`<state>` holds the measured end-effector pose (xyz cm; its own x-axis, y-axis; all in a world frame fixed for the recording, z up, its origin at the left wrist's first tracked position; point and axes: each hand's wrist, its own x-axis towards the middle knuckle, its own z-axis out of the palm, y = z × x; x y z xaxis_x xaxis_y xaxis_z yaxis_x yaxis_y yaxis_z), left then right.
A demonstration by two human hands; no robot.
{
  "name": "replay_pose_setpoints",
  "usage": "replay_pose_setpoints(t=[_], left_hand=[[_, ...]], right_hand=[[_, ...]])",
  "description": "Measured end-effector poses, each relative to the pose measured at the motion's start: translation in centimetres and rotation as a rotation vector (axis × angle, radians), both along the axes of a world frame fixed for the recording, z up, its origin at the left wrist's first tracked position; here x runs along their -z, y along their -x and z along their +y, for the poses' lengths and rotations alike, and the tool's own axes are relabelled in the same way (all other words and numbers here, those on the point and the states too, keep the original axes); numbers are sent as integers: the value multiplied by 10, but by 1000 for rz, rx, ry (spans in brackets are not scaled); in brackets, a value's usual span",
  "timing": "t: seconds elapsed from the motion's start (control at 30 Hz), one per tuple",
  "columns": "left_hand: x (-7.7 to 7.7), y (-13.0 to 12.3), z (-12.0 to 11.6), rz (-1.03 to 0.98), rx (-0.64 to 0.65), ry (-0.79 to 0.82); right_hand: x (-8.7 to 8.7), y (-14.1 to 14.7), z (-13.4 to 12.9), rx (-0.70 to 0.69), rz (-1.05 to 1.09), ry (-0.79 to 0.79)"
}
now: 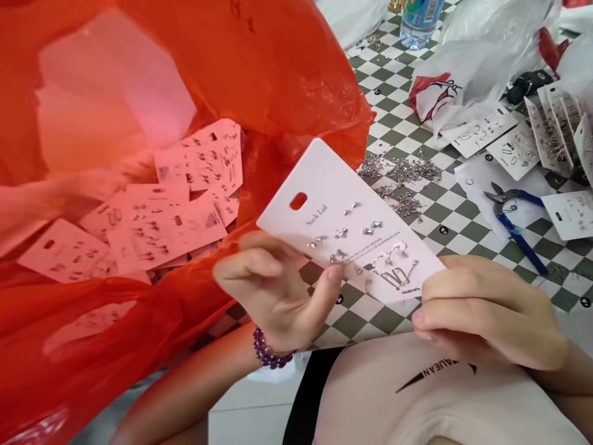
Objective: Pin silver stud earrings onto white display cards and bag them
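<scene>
A white earring card (352,216) with several small studs and hoops is tilted in front of me, over the checkered table. My left hand (282,290), with a purple bead bracelet at the wrist, holds the card's lower left edge, its thumb near the studs. At the card's lower right corner, the fingers of my right hand (486,309) are closed on it. Beside my left hand, a big red plastic bag (278,68) gapes open, with several earring cards (152,228) lying inside.
Small piles of metal earring pieces (407,173) lie on the checkered table (384,321). To the right are blue-handled pliers (519,235), more earring cards (516,148) and clear plastic bags (486,49). A water bottle (419,21) stands at the back.
</scene>
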<state>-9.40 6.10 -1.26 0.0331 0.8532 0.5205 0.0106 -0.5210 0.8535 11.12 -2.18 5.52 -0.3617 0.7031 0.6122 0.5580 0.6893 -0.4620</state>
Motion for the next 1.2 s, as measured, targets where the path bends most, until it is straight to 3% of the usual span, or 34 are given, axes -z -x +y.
replay_pose_setpoints(t=[0.07,0.13,0.23,0.33,0.57,0.67,0.73,0.83,0.93,1.07,1.2], left_hand=[[-6,-5,6,98,-111,-367],[-11,-9,5,257,-69,-488],[-15,-10,-2,510,178,-493],[-18,-8,-5,631,411,-434],[-22,-7,8,562,596,-387],[-26,-7,10,483,740,-296],[-26,-6,10,364,862,-148],[-22,-8,7,61,984,178],[-15,-11,3,-223,1071,399],[-10,-14,-2,-396,1164,511],[-12,-12,-7,-449,1171,630]], right_hand=[[-3,2,0,-8,-6,41],[-6,5,-1,-52,-33,117],[-8,10,-1,-132,-79,207],[-7,15,1,-194,-90,221],[-9,20,3,-283,-57,283],[-9,20,2,-347,78,340],[-6,20,1,-323,272,317],[5,24,0,-124,632,315],[18,33,3,116,884,463],[29,45,7,137,969,737],[27,50,8,110,961,808]])
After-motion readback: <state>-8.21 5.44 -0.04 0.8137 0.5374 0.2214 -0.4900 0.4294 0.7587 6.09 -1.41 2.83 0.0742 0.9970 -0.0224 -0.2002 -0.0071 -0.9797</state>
